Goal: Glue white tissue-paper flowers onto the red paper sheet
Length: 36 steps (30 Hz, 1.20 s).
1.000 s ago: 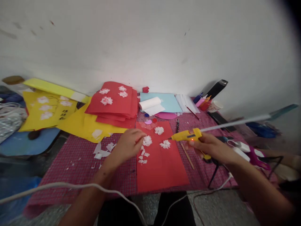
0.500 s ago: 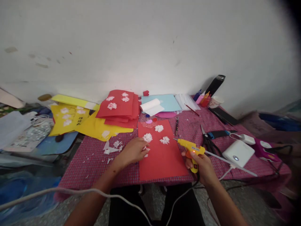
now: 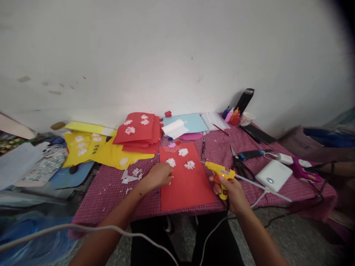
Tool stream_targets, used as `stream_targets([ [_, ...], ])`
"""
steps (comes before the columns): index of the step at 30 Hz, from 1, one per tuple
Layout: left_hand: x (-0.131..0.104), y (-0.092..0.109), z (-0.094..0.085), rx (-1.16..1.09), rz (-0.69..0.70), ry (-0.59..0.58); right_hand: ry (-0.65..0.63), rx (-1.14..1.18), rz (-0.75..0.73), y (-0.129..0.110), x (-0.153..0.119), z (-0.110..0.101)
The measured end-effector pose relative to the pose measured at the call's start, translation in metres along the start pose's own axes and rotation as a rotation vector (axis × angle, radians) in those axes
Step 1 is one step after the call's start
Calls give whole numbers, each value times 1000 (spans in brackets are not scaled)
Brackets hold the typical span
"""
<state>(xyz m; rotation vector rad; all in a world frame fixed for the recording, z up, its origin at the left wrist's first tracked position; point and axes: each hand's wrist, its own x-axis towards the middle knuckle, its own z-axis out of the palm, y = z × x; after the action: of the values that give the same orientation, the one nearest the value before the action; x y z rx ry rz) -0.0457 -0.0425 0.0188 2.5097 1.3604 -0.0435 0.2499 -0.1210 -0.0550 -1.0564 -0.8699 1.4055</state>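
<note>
My right hand is wrapped round the grip of a yellow hot glue gun with a lit orange light. A long translucent glue stick sticks out of its back, and its nozzle points left above the right side of a red paper sheet. My left hand is at the sheet's left edge, its fingers curled down over a white paper flower that they mostly hide. Three fluffy white paper flowers show on the sheet: one at the top, one at right, one at left, close to my left fingers.
White paper scraps lie left of the sheet. Stacked red cards and yellow sheets stand behind them. At right are black scissors, a blue-handled cutter and a white power bank. A white cable crosses in front.
The whole view has shifted slightly. My left fingers now cover more of the paper flower beneath them. My right hand keeps the glue gun in nearly the same place beside the sheet.
</note>
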Motion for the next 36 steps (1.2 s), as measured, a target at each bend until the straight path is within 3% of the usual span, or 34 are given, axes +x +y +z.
stream_targets([
  [4,6,-5,3,-262,35,134,-1,31,-27,2,1,0],
  [11,45,-11,14,-673,-24,213,10,26,-35,-1,0,3],
  [17,70,-13,13,-632,-13,153,13,25,-23,-1,0,3],
  [21,78,-13,13,-605,-27,197,21,39,-21,-3,0,5],
  [36,88,-15,17,-658,-84,134,12,37,-20,-6,-1,5],
])
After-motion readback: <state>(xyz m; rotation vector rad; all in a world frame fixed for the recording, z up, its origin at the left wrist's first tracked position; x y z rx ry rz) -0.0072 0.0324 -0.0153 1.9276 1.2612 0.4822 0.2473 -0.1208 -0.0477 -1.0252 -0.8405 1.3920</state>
